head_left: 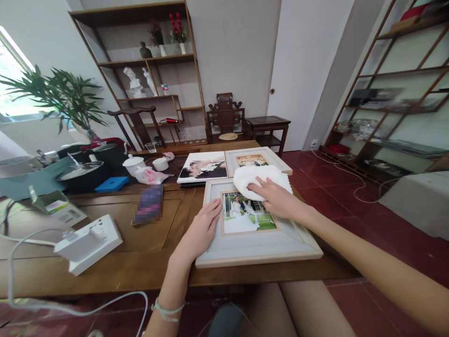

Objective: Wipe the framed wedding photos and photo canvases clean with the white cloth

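A pale wooden picture frame [259,250] lies flat near the table's front edge. Inside it is a photo [242,217] of a couple in wedding clothes outdoors. My left hand [202,230] rests on the frame's left side with its fingers stretched out. My right hand [275,199] presses a white cloth [247,175] against the upper right of the frame, covering part of the photo. Behind it, a second light frame [278,159] with a photo is partly hidden by the cloth. Left of that lies a photo panel [205,166] with a dark picture.
On the wooden table [140,248] to the left stand a white power strip [96,243] with a cable, a small open box [58,208], a blue flat item [112,184], a teapot [133,164] and a dark pouch [149,204]. Shelves [145,61] and a chair [225,117] stand behind.
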The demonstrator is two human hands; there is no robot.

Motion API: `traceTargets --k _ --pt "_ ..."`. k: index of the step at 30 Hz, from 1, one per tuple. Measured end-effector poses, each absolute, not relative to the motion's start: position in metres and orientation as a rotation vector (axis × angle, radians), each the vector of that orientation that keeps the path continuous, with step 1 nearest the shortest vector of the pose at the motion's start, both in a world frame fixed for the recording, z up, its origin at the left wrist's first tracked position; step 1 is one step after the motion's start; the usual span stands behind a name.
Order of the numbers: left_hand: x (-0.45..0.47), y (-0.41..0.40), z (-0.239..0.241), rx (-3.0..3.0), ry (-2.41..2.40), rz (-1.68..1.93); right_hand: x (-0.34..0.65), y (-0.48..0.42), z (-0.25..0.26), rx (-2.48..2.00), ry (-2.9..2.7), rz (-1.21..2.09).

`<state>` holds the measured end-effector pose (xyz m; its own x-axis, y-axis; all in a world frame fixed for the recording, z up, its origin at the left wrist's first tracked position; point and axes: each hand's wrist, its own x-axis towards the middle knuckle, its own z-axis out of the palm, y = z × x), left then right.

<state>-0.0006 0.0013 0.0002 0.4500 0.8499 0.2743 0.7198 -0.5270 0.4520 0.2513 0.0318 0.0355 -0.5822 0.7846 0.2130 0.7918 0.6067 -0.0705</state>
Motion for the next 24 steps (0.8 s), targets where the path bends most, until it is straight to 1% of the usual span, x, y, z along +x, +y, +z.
traceTargets --k 2,5,7,11,14,17,20,24 --pt "-0.001 0.002 -0.001 2.437 1.343 0.707 0.249 0.039 0.033 -1.277 -2.621 -0.082" --pt "-0.001 0.001 -0.001 2.438 1.336 0.734 0.248 0.027 0.032 -1.228 -2.671 -0.005" --pt "0.0 0.001 0.0 2.435 1.345 0.725 0.248 0.005 0.037 -1.215 -2.715 0.11" --pt "0.0 0.0 -0.001 2.425 1.351 0.729 0.249 -0.049 0.059 -1.202 -2.812 0.441" --pt "0.0 0.001 -0.003 2.426 1.343 0.761 0.25 -0.078 0.072 -1.196 -2.835 0.545" --pt "0.001 0.001 -0.003 2.424 1.339 0.78 0.251 -0.082 0.071 -1.219 -2.824 0.545" --pt "0.002 0.0 -0.001 2.413 1.344 0.784 0.253 -0.065 0.059 -1.256 -2.807 0.488" --pt "0.002 -0.001 0.002 2.41 1.331 0.797 0.255 -0.022 0.042 -1.273 -2.713 0.212"
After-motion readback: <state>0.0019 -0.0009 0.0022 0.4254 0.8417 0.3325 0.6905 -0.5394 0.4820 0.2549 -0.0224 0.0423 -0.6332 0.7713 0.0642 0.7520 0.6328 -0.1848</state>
